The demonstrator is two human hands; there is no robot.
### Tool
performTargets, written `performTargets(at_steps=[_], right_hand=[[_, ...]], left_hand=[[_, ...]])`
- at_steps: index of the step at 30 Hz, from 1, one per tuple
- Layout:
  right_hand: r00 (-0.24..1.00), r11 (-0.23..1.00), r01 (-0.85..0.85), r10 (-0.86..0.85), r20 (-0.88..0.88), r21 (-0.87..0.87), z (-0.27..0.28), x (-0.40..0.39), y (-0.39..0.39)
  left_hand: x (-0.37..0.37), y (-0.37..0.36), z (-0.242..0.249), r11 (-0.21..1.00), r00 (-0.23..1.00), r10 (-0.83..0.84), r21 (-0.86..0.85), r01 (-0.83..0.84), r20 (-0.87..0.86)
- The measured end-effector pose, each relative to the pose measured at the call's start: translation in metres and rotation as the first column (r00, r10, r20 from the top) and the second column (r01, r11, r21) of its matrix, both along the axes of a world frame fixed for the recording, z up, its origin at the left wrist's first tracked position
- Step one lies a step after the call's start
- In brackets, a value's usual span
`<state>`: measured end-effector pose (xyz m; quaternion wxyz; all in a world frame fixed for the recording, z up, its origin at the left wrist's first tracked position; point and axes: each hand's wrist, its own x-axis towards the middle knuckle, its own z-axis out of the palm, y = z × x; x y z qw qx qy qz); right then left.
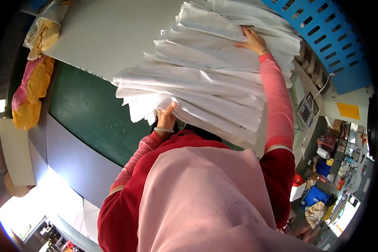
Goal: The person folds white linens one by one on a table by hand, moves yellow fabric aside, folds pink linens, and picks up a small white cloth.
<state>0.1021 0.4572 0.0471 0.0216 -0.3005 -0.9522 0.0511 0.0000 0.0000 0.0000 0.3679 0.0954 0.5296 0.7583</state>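
A wide pile of white fabric pieces (197,77) lies fanned out in overlapping layers across the work surface before me. At its near left corner, my left hand (166,118) is closed on the edge of the white fabric, thumb on top and the other fingers mostly hidden beneath. Farther off, at the upper right, my right hand (253,41) rests on the layers with its fingers stretched out and apart. A bangle circles each wrist.
A blue slotted plastic basket (323,38) stands right of the pile. Below it lie a calculator (308,110) and a yellow label (348,111). Yellow and pink cloths (33,92) hang at the left edge, beside a dark green surface (88,105).
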Motion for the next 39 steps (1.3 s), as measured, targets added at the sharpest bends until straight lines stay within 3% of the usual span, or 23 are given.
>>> performTargets(at_steps=[5, 7, 9, 11, 14, 17, 18, 19, 21, 22, 24, 25, 26, 29, 31, 32, 33, 34, 35, 36, 37, 38, 39], right_hand=[[0.995, 0.998, 0.041, -0.045, 0.090, 0.052, 0.011, -0.029, -0.026], [0.997, 0.997, 0.082, -0.081, -0.005, 0.010, -0.004, -0.064, -0.064], [0.992, 0.994, 0.108, -0.110, -0.060, -0.034, -0.007, -0.091, -0.090], [0.981, 0.984, 0.149, -0.159, -0.114, -0.096, -0.013, -0.125, -0.112], [0.969, 0.956, 0.217, -0.235, -0.073, -0.195, -0.023, -0.188, -0.145], [0.955, 0.866, 0.211, -0.281, -0.092, -0.454, -0.026, -0.276, -0.181], [0.934, 0.905, 0.136, -0.254, -0.253, -0.404, -0.047, -0.307, -0.194], [0.954, 0.809, 0.169, -0.279, -0.114, -0.563, -0.024, -0.338, -0.210], [0.952, 0.713, 0.084, -0.264, -0.155, -0.696, -0.030, -0.406, -0.230], [0.970, 0.786, 0.030, -0.173, -0.173, -0.618, -0.029, -0.442, -0.234], [0.756, 0.729, -0.039, -0.426, -0.497, -0.684, -0.059, -0.503, -0.254], [0.750, 0.666, -0.028, -0.479, -0.456, -0.746, -0.051, -0.519, -0.261], [0.786, 0.592, -0.102, -0.444, -0.430, -0.799, -0.040, -0.521, -0.264], [0.732, 0.501, -0.415, -0.312, -0.606, -0.759, 0.006, -0.478, -0.285], [0.636, 0.528, -0.572, -0.197, -0.746, -0.627, 0.039, -0.412, -0.289], [0.601, 0.557, -0.614, -0.130, -0.789, -0.559, 0.053, -0.373, -0.289], [0.599, 0.566, -0.605, -0.141, -0.788, -0.561, 0.068, -0.333, -0.286], [0.583, 0.647, -0.556, -0.144, -0.799, -0.522, 0.075, -0.294, -0.283], [0.627, 0.787, -0.393, -0.149, -0.764, -0.475, 0.076, -0.256, -0.275], [0.654, 0.910, -0.263, -0.075, -0.753, -0.319, 0.078, -0.217, -0.257], [0.690, 0.973, -0.096, -0.085, -0.719, -0.208, 0.084, -0.181, -0.241], [0.719, 0.999, 0.009, -0.044, -0.693, -0.054, 0.086, -0.148, -0.222], [0.772, 0.994, 0.107, -0.076, -0.631, 0.010, 0.086, -0.120, -0.201]], left_hand=[[-0.078, 0.030, -0.056, 0.991, 1.000, -0.017, -0.131, 0.017, 0.001], [-0.139, 0.030, 0.011, 0.985, 0.957, 0.096, -0.166, -0.052, 0.273], [-0.201, 0.033, 0.027, 0.998, 0.970, -0.006, -0.060, 0.021, 0.243], [-0.301, 0.035, -0.014, 0.991, 0.989, -0.010, -0.132, 0.030, 0.148], [-0.401, 0.059, 0.036, 0.967, 0.963, -0.154, -0.233, 0.101, -0.222], [-0.542, 0.090, 0.037, 0.936, 0.724, -0.347, -0.268, 0.228, -0.596], [-0.575, 0.097, 0.050, 0.917, 0.703, -0.397, -0.296, 0.269, -0.590], [-0.605, 0.106, 0.062, 0.895, 0.680, -0.445, -0.322, 0.310, -0.583], [-0.710, 0.134, 0.047, 0.777, 0.458, -0.605, -0.609, 0.160, -0.651], [-0.778, 0.153, 0.031, 0.653, 0.596, -0.655, -0.745, 0.136, -0.465], [-0.860, 0.154, 0.006, 0.541, 0.619, -0.631, -0.837, -0.081, -0.468], [-0.879, 0.149, -0.006, 0.588, 0.473, -0.599, -0.756, -0.289, -0.646], [-0.886, 0.145, -0.014, 0.623, 0.289, -0.563, -0.628, -0.467, -0.774], [-0.812, 0.120, 0.017, 0.700, 0.162, -0.578, -0.588, -0.406, -0.800], [-0.700, 0.110, 0.064, 0.855, 0.018, -0.462, -0.451, -0.254, -0.887], [-0.654, 0.107, 0.071, 0.876, 0.124, -0.438, -0.454, -0.164, -0.890], [-0.609, 0.094, 0.079, 0.854, 0.045, -0.520, -0.520, 0.020, -0.853], [-0.559, 0.079, 0.084, 0.769, 0.264, -0.583, -0.416, 0.486, -0.768], [-0.522, 0.068, 0.061, 0.508, 0.243, -0.812, -0.438, 0.742, -0.530], [-0.461, 0.064, 0.066, 0.149, -0.071, -0.843, -0.358, 0.922, -0.534], [-0.399, 0.048, 0.075, -0.083, -0.066, -0.993, -0.182, 0.980, 0.095], [-0.341, 0.036, 0.083, -0.121, -0.070, -0.958, -0.168, 0.978, 0.279], [-0.305, 0.033, 0.062, -0.216, -0.202, -0.972, -0.123, 0.969, 0.118]])
